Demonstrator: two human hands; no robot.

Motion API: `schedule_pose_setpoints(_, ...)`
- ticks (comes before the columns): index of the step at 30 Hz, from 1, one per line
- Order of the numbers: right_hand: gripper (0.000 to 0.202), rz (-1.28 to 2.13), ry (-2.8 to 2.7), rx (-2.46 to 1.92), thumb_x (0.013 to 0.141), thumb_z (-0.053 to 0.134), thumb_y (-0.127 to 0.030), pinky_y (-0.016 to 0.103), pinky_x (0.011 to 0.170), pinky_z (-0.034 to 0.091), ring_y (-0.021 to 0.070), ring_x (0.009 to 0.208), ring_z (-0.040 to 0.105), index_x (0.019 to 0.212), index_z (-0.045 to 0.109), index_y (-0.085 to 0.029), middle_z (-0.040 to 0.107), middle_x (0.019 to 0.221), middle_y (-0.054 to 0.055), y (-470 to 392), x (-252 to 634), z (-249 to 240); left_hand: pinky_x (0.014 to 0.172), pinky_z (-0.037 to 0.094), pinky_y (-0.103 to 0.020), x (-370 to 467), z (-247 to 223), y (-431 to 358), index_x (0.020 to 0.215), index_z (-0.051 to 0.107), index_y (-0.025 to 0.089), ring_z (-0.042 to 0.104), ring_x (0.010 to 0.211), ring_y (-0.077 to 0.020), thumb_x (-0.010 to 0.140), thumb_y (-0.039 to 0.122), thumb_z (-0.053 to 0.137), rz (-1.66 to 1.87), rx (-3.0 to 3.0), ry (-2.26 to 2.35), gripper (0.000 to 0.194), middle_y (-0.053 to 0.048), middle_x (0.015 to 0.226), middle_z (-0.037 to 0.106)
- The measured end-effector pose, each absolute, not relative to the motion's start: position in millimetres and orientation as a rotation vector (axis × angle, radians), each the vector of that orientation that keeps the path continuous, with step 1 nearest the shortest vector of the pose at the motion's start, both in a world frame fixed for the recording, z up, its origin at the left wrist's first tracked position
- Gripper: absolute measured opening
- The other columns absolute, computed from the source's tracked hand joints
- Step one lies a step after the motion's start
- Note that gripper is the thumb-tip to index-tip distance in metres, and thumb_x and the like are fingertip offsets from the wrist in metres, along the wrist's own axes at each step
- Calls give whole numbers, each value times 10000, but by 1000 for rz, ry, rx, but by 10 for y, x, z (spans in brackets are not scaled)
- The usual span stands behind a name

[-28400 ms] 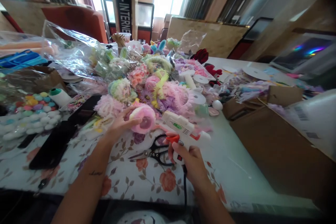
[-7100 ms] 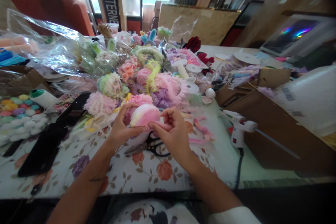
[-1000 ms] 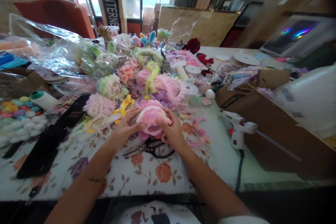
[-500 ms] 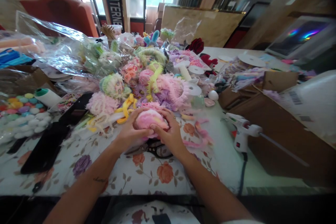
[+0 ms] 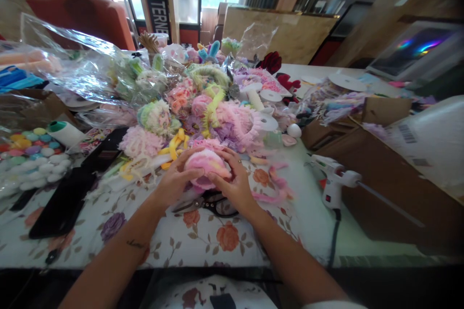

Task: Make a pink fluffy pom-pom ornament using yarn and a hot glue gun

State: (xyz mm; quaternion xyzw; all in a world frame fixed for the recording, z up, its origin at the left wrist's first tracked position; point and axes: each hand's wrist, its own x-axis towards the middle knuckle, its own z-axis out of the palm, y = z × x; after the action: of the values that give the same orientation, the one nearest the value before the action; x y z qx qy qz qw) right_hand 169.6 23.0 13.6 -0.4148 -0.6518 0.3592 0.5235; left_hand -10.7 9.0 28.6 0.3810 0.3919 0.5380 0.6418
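Note:
A round, fuzzy pink ball [image 5: 207, 163] with paler and yellowish streaks sits between my two hands. My left hand [image 5: 177, 176] wraps its left side, thumb laid across the front. On the other side my right hand [image 5: 234, 174], with a ring on one finger, curls round it, its thumb also on the front. The ball's back and underside are partly hidden. Scissors with black handles [image 5: 217, 206] lie on the floral cloth just below the hands. Pink fluffy trim [image 5: 206, 143] shows right behind the ball, and yellow strips [image 5: 177, 145] lie behind my left hand.
A heap of pastel yarn, trims and flowers [image 5: 217, 111] fills the table behind. To the right stand a white glue gun [image 5: 331, 181] and a cardboard box [image 5: 395, 188]. A black phone-like slab [image 5: 63, 203] and a bag of pom-poms [image 5: 34, 159] lie left.
My left thumb has shifted up across the front of the ball, and the ball has turned slightly, showing more of its lower pink part. The scissors show more clearly.

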Motion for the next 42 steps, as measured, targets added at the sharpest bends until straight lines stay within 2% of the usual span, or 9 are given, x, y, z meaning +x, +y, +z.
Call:
schedule_pose_setpoints(5, 479, 825, -1575, -1004, 757, 831, -429, 470, 1156, 415, 313, 1329, 555, 1195, 730, -261, 623, 1339, 122, 212, 1701, 149, 755, 507, -235, -107, 317, 103, 1120, 781, 240, 630, 879, -160, 587, 203, 917, 1248, 824, 896, 552, -27, 1043, 733)
schedule_pose_setpoints(11, 448, 851, -1550, -1017, 746, 836, -444, 462, 1123, 449, 307, 1286, 589, 1133, 751, -236, 655, 1283, 133, 229, 1706, 119, 754, 529, -250, -94, 258, 117, 1112, 787, 235, 644, 814, -151, 596, 199, 924, 1257, 806, 866, 534, -27, 946, 752)
schedule_pose_setpoints(16, 423, 882, -1534, -1033, 738, 838, -456, 456, 1120, 453, 302, 1277, 597, 1100, 761, -249, 669, 1270, 119, 248, 1703, 119, 778, 532, -258, -101, 243, 124, 1103, 788, 228, 665, 857, -170, 596, 201, 925, 1265, 829, 889, 526, -35, 1019, 760)
schedule_pose_setpoints(21, 418, 924, -1498, -1043, 732, 832, -474, 475, 1117, 445, 314, 1243, 613, 1073, 769, -241, 676, 1250, 122, 267, 1691, 124, 772, 544, -305, -147, 254, 141, 1229, 734, 224, 698, 902, -234, 716, 356, 866, 1168, 875, 841, 547, -84, 1063, 763)
schedule_pose_setpoints(24, 407, 984, -1471, -1044, 750, 817, -472, 471, 1123, 443, 308, 1241, 614, 1082, 764, -244, 669, 1272, 113, 272, 1689, 134, 793, 551, -320, -158, 260, 147, 1196, 736, 211, 692, 1010, -279, 751, 443, 826, 1170, 863, 802, 510, -110, 1168, 739)
schedule_pose_setpoints(30, 398, 957, -1498, -1055, 753, 812, -465, 479, 1137, 421, 314, 1260, 599, 1080, 771, -242, 680, 1261, 113, 270, 1683, 148, 843, 536, -285, -139, 229, 124, 1270, 678, 259, 667, 1011, -223, 675, 280, 899, 1190, 931, 928, 636, -58, 1165, 717)
schedule_pose_setpoints(36, 390, 898, -1502, -1048, 750, 818, -476, 467, 1106, 455, 301, 1209, 634, 1064, 769, -250, 687, 1231, 112, 258, 1672, 115, 800, 546, -287, -127, 218, 121, 1228, 709, 236, 668, 939, -216, 642, 248, 913, 1221, 916, 949, 621, -56, 1086, 734)
schedule_pose_setpoints(42, 354, 859, -1518, -1037, 767, 802, -442, 461, 1089, 468, 293, 1219, 626, 1062, 753, -253, 685, 1226, 111, 245, 1671, 98, 822, 550, -299, -124, 171, 143, 1177, 748, 234, 679, 977, -241, 610, 235, 923, 1250, 975, 988, 594, -53, 1106, 758)
